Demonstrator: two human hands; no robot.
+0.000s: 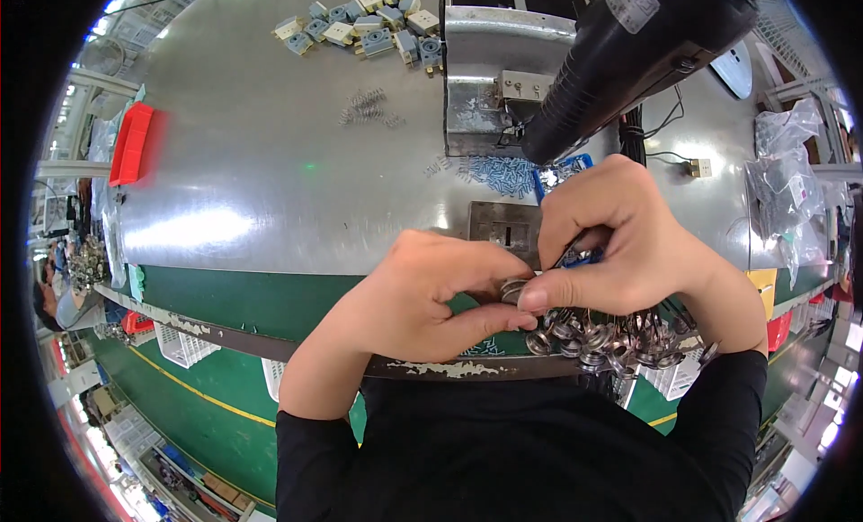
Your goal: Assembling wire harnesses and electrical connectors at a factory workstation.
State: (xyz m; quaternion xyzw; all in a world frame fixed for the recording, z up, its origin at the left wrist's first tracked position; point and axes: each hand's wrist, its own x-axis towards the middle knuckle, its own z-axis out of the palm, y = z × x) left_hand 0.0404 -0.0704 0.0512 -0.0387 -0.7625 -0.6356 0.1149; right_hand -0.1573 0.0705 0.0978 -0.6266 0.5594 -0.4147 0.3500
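Head view: my L hand [436, 293] is pinching a small round metal part [512, 291] btwn thumb & index, over the green strip [243, 293] along the worktop's front edge. R hand [620, 243] is curled, thumb tip against the part's R side; its other fingertips are hidden, so can't tell if it's pinching too. Just below R hand, nr the front edge, there's a bunch of shiny round metal pcs [593, 338] w/ dark wires. Beyond the hands, a flat metal plate [485, 223] w/ a slot sits nr the worktop's front edge, partly behind R hand. Past that, a heap of blue screws [505, 175] lies by a blue tray [582, 160], partly hidden by R hand. A big black cylindrical tool [629, 59] slants in above, w/ a metal machine block [481, 90] to its L. Further L, toward the worktop's far edge: loose springs [367, 107], then a pile of grey & white blocks [364, 26]. Red bin [133, 144] is at the worktop's L edge; clear plastic bags [784, 176] are bunched at its R edge.
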